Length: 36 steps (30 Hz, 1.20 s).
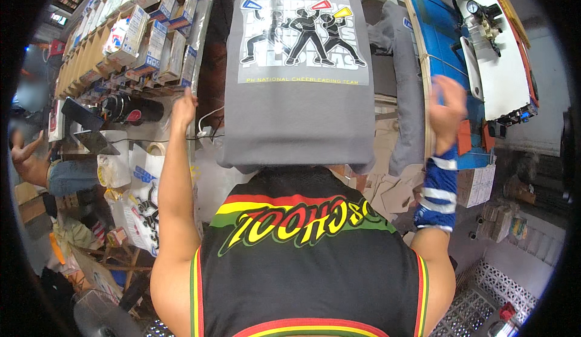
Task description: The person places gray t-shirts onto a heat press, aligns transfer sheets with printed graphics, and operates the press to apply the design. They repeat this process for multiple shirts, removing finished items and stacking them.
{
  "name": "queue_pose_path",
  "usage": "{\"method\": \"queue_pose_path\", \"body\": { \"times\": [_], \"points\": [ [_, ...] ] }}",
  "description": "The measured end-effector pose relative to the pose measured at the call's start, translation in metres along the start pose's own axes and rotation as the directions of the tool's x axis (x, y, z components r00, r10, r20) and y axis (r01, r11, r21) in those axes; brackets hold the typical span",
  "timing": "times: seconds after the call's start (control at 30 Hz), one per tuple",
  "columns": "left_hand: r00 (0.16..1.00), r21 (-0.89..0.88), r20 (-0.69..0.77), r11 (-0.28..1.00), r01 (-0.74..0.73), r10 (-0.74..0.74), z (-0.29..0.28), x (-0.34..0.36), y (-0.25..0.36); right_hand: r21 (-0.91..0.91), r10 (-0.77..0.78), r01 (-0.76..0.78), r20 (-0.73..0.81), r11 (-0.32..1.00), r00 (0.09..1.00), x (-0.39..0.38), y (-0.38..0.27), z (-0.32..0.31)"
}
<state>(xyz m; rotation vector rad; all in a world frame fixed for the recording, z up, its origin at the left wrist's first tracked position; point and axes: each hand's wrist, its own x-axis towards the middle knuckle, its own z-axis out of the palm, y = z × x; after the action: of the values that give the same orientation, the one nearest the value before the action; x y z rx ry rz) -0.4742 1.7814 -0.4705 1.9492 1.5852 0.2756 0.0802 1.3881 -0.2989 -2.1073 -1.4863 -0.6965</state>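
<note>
A grey T-shirt (299, 122) lies spread flat in front of me, its near edge hanging close to my chest. On its upper part sits a rectangular printed panel (302, 34) with three black figures holding blue, red and yellow megaphones. My left hand (186, 106) is off the shirt's left side, near the boxes, its fingers partly smeared. Beyond the shirt's right side my right hand (448, 108) is raised by a blue board, blurred by motion. Nothing can be made out in either hand. A blue and white striped sleeve (437, 192) covers my right forearm.
Rows of cardboard boxes (145, 46) fill the left side, with a black cylinder (136, 108) and an open phone-like device (85, 122) below. Another person's hand (25, 152) shows at the far left. At right stand a blue board (433, 40) and white machine (505, 89) with a gauge.
</note>
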Motion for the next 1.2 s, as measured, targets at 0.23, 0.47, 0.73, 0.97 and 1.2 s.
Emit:
{"method": "queue_pose_path", "body": {
  "times": [0.23,0.47,0.73,0.97,1.2],
  "points": [
    [0.895,-0.331,0.334,0.852,0.406,-0.297,0.112,-0.149,-0.12,-0.378,0.638,-0.616,-0.082,0.691,0.766,-0.027,0.144,-0.122],
    [0.842,0.065,0.466,0.96,0.274,-0.272,0.241,-0.296,-0.202,-0.458,0.763,-0.654,0.088,0.602,0.641,-0.049,0.169,-0.107],
    [0.53,-0.034,0.724,0.744,0.667,-0.442,0.208,-0.303,-0.199,-0.349,0.69,-0.628,0.085,0.696,0.718,-0.035,0.063,-0.104],
    [0.65,0.277,0.49,0.811,0.516,-0.581,0.198,-0.282,-0.181,-0.128,0.204,-0.226,-0.162,0.966,0.965,-0.042,-0.071,-0.08],
    [0.746,-0.257,0.587,0.802,0.539,-0.313,0.232,-0.308,-0.18,-0.098,0.167,-0.198,-0.257,0.975,0.952,-0.02,-0.153,-0.085]
  ]
}}
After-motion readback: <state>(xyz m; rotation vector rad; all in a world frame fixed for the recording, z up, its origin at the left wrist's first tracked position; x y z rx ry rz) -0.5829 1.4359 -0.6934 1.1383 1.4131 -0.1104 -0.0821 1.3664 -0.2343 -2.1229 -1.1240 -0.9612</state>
